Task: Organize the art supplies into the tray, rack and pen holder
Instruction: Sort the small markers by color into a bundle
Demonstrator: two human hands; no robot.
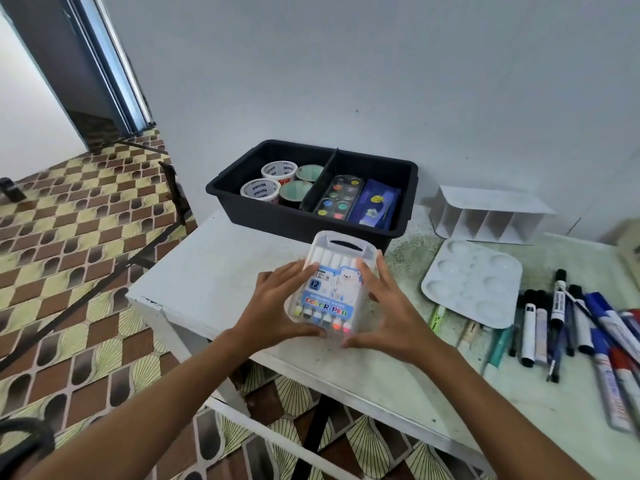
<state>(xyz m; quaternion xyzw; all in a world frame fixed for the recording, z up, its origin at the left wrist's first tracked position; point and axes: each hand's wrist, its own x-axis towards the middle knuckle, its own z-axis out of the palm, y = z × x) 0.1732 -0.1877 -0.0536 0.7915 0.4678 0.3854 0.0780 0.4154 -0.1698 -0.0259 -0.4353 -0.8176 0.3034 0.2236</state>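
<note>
— Holding what, exactly, in the head view?

— A clear plastic case of colour pens (330, 287), with a bear on its label. The left hand (273, 306) and the right hand (388, 310) clasp it from either side, fingers spread along its long edges and thumbs under the near end. It sits just above the worn white desk (214, 282), its handle end pointing away from the person.

— And the tray?

— The black plastic tray with a divider (304, 223) stands just beyond the case, at the back of the desk by the wall. Its left compartment holds four rolls of tape (277, 183); the right one holds a round-pan watercolour set (337, 199) and a blue patterned pouch (375, 204) side by side.

— Anything to the right?

— A white slotted rack (488, 220) against the wall, and in front of it a white plastic paint palette with round wells (472, 282) lying flat. Near that, along the right edge, a loose heap of markers and pens (568, 327) lies on the desk, black, blue and red caps mixed.

— A pen holder?

— Only a pale corner of something (630, 244) shows at the far right; I cannot tell what it is.
</note>
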